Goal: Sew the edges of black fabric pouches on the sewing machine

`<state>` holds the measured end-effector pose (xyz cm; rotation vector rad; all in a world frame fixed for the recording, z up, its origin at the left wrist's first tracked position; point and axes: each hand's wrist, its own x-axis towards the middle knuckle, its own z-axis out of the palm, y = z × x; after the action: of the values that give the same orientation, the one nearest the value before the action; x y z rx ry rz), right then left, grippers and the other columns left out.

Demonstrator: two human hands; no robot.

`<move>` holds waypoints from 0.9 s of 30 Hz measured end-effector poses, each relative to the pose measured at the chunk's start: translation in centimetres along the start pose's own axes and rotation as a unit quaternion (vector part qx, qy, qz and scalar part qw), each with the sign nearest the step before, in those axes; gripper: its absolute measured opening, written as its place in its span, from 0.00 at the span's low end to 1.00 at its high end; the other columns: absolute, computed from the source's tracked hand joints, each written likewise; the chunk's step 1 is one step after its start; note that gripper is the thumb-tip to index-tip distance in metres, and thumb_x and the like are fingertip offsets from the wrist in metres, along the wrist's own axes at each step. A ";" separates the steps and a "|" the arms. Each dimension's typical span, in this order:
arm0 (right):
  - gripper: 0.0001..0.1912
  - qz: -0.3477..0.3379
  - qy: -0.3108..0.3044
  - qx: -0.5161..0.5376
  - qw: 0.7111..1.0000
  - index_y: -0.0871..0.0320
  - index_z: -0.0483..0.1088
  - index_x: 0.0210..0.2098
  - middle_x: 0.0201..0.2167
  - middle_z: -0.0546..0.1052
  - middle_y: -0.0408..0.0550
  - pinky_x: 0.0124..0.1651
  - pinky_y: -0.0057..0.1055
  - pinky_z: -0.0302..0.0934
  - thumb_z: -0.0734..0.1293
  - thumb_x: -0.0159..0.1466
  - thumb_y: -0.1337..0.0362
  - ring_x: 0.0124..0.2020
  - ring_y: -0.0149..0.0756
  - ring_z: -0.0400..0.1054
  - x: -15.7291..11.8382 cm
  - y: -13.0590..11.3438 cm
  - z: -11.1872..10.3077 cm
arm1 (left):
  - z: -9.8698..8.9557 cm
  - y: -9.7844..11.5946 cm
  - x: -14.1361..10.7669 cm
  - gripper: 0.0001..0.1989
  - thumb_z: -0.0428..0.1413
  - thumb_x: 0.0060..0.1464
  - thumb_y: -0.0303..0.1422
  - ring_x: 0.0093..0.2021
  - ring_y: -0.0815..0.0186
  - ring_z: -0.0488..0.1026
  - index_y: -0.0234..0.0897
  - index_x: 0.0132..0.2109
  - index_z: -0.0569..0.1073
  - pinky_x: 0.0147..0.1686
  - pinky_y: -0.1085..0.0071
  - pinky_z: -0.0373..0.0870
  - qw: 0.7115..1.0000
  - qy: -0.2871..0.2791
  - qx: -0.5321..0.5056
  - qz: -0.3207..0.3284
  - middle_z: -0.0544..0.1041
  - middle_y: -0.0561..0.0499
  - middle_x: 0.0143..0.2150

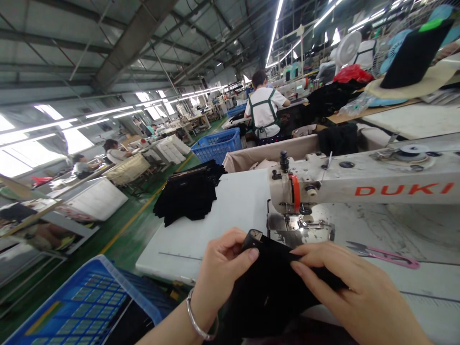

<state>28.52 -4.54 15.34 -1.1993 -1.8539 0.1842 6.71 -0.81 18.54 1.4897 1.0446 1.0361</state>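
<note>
A piece of black fabric [269,287] hangs between my hands in front of the sewing machine [302,191]. My left hand [230,263] is closed on its upper left corner, thumb on top, beside a small pale patch [256,234] at the folded edge. With thumb and fingers pinched, my right hand [341,273] grips the fabric's upper right edge. The needle area and metal plate lie just beyond the cloth, apart from it. Pink-handled thread snips [388,254] rest on the table behind my right hand.
A stack of black fabric pieces [190,191] lies on the white table's [240,196] far left edge. Below left stands a blue plastic basket [82,297] with dark cloth inside. Behind the machine is a fabric-lined bin [244,155]; a co-worker [266,110] sits beyond, near another blue basket [217,146].
</note>
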 end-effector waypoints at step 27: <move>0.16 0.028 -0.185 0.234 0.954 0.44 0.67 0.50 0.41 0.77 0.39 0.39 0.25 0.67 0.57 0.68 0.68 0.40 0.30 0.73 0.3 -1.3 0.6 | -1.7 2.3 2.0 0.13 0.54 0.58 0.40 0.29 0.70 0.64 0.34 0.39 0.73 0.29 0.75 0.59 0.968 -0.155 0.161 -0.111 0.72 0.53 0.31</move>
<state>27.18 -4.77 15.88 -0.9238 -1.9385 0.8825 5.80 1.24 21.22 1.6820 1.1581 0.4695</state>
